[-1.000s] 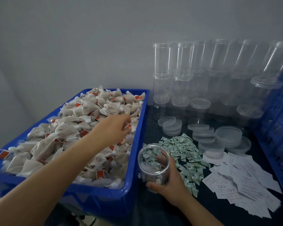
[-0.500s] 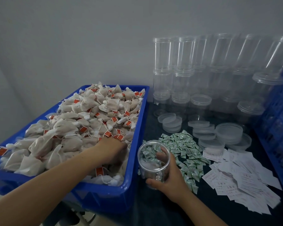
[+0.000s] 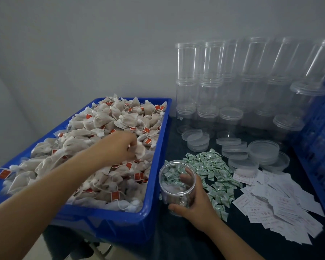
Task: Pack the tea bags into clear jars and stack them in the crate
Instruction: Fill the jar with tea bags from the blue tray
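Small packing workroom: blue tub (image 3: 158, 218) heaped with tea bags (image 3: 109, 128), stacked empty jars (image 3: 210, 76), loose labels (image 3: 281, 199), bare wall

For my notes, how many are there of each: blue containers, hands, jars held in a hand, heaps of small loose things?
Blue containers: 2 (bin, crate)
Hands: 2 (left hand, right hand)
Held jars: 1 (jar, in the right hand)
Heaps: 3 (tea bags, green sachets, white slips)
Total: 8
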### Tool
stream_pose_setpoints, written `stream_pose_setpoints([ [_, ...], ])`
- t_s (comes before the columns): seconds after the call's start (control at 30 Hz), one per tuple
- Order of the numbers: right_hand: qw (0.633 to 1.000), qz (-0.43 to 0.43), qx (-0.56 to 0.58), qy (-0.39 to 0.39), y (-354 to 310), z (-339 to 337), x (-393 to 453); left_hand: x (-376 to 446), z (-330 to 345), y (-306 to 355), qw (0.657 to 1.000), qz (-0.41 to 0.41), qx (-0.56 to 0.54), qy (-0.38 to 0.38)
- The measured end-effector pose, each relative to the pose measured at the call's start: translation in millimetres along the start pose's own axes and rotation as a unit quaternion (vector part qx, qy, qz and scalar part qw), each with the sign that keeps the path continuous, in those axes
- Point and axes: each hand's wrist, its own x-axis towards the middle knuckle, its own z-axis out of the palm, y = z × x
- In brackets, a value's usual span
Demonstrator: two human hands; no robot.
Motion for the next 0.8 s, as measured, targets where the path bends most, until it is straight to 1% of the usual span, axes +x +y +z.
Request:
stream_pose_setpoints([
  [0.13, 1.000, -0.001, 0.001, 0.002, 0.7, 0.2, -0.3, -10.9, -32.8, 16.8, 0.994, 0.028, -0.092, 0.044],
  [0.23, 1.000, -0.003, 0.003, 0.001, -0.8, 0.1, -0.6, -18.6, -38.9, 42.1, 0.987, 0.070, -0.139, 0.030],
  [0.33, 1.000, -0.002, 0.007, 0.000, -3.4, -0.1, -0.6, -18.7, -32.3, 63.7, 0.983, 0.109, -0.149, -0.001],
  [0.5, 1.000, -0.007, 0.025, -0.013, -6.5, 0.9, -1.3, -11.1, -7.5, 80.9, 0.979, 0.146, -0.142, -0.012],
  [0.6, 1.000, -0.005, 0.018, -0.005, -7.0, 0.7, -1.9, -7.7, -3.0, 76.1, 0.978, 0.133, -0.161, -0.010],
  [0.73, 1.000, -0.003, -0.001, 0.001, -4.2, 0.2, -2.0, -3.7, -7.6, 48.9, 0.984, 0.065, -0.150, 0.070],
  [0.8, 1.000, -0.001, 0.002, -0.001, -3.7, 0.2, -1.6, -2.9, -3.6, 32.4, 0.989, 0.033, -0.121, 0.082],
])
